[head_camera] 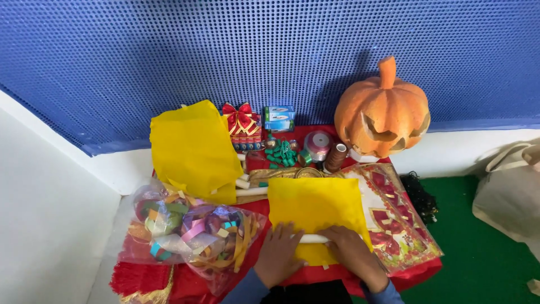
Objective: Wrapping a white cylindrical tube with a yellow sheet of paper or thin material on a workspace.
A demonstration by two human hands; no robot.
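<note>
A yellow sheet of paper (313, 206) lies flat on the red-covered table (416, 273) in front of me. A white rolled tube (314, 238) lies across its near edge. My left hand (278, 253) presses down on the left end of the tube and the paper. My right hand (353, 251) rests on the tube's right end, fingers curled over it and the paper's edge. Both hands touch the tube and the yellow paper together.
A crumpled yellow paper (193, 147) stands at the back left. A clear bag of coloured paper rings (191, 231) lies left. An orange carved pumpkin (383, 112), a thread spool (336, 156), ribbon roll (319, 144), green beads (281, 153) and red patterned paper (394, 219) crowd the back and right.
</note>
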